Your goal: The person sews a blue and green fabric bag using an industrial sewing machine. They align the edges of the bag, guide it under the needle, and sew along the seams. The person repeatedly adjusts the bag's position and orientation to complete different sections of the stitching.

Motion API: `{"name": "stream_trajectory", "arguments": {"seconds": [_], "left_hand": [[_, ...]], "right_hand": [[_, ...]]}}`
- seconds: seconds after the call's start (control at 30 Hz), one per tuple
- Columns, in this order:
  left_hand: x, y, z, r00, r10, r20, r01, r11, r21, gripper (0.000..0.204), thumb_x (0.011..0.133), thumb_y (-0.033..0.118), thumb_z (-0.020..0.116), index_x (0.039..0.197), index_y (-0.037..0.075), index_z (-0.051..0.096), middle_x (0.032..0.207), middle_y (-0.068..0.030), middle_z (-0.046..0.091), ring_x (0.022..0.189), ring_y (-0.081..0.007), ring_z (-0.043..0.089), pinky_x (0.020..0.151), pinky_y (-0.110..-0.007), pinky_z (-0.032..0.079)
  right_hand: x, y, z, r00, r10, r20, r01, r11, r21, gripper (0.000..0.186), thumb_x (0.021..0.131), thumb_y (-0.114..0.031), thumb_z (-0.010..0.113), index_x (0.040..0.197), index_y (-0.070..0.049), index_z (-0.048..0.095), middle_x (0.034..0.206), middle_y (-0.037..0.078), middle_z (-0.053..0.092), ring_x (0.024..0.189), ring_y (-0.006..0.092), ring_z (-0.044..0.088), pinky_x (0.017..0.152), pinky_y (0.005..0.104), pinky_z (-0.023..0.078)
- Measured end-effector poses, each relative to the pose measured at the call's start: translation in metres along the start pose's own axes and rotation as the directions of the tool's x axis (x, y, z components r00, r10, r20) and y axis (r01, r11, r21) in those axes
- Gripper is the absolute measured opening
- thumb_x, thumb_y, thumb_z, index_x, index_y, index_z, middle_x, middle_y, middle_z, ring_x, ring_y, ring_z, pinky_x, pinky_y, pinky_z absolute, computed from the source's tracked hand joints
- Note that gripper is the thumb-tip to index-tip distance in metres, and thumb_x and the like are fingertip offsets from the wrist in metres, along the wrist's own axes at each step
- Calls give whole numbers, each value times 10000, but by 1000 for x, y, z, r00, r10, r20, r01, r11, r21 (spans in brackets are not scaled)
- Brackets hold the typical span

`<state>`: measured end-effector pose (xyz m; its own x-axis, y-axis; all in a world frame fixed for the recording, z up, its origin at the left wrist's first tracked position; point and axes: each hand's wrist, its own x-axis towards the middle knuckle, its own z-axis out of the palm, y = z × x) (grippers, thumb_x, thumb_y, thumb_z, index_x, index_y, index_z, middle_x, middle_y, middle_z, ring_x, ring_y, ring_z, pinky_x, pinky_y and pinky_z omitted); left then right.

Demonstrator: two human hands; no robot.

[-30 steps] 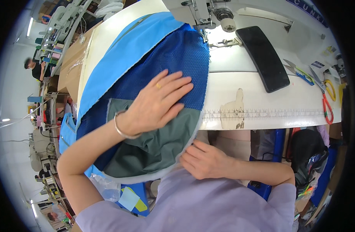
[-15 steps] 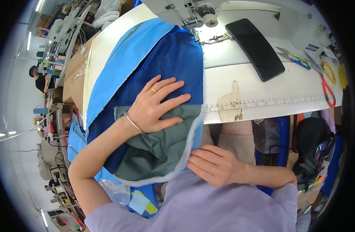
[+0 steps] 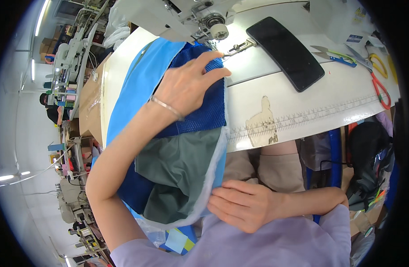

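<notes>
Along the far left, a row of white industrial sewing machines [image 3: 71, 55] stands beyond a flat brown cardboard sheet [image 3: 89, 113]. Next comes my layered cloth piece of light blue fabric, dark blue mesh and grey-green fabric [image 3: 186, 151], spread on the smooth white bench [image 3: 298, 99], its lower part reaching past the near edge toward my lap. My left grip [image 3: 184, 86] lies palm down across the mesh, thumb and forefinger parted, its fingertips close to the lit needle area of the white sewing machine head [image 3: 166, 18] above. Farther right and lower, my right grip [image 3: 244, 205] is narrow, fingers bunched together and holding the cloth's pale, fuzzy border strip [image 3: 211, 169]; its thumb is hidden. Beyond that, a black rectangular smartphone [image 3: 284, 53] lies slantwise above a printed ruler scale [image 3: 311, 116] along the bench's near edge. Rightmost on the bench are metal scissors with blue and green handles [image 3: 343, 60] and, just beside them, metal scissors with a red loop handle [image 3: 379, 90].
</notes>
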<state>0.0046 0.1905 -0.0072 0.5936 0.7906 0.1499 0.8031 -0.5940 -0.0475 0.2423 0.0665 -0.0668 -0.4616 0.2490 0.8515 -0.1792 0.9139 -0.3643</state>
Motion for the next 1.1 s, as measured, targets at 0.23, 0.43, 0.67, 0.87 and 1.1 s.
{"name": "stream_trajectory", "arguments": {"seconds": [0.23,0.43,0.67,0.87,1.1], "left_hand": [[31,-10,5,983,183,-23,-182,983,36,160,750,-56,646,812,72,572,957,-42,611,812,-253,660,619,-395,533],[-3,17,-3,999,-49,-10,43,938,-344,257,627,-181,500,730,34,597,922,-121,621,808,-292,644,675,-337,524],[-34,64,-1,986,58,153,-22,974,-224,341,643,-37,635,960,83,664,1137,-118,659,924,-297,637,756,-370,525],[-71,95,9,961,-277,-9,249,879,-408,700,710,-94,654,1398,28,605,1458,-215,578,1342,-393,566,1114,-481,464],[-81,69,4,999,-26,-25,17,950,-311,491,772,-37,687,1254,47,725,1343,-134,679,1253,-346,643,1082,-481,516]], "right_hand": [[-7,0,-7,1000,20,-5,-20,1000,0,176,782,-69,726,897,65,725,972,158,705,929,278,686,864,394,589],[-15,1,-12,999,50,6,-50,998,31,176,777,-69,729,902,55,745,970,140,714,935,260,687,835,387,609],[-37,4,-2,996,72,43,-73,997,13,225,754,-111,699,898,61,723,977,138,684,942,267,659,886,417,580],[-43,6,-2,992,103,76,-105,994,26,227,778,-105,679,931,59,714,1016,143,684,979,272,652,907,410,567],[-41,6,-6,979,144,143,-138,989,-46,246,812,-118,688,1010,24,723,1064,147,698,1026,269,669,890,400,574]]}}
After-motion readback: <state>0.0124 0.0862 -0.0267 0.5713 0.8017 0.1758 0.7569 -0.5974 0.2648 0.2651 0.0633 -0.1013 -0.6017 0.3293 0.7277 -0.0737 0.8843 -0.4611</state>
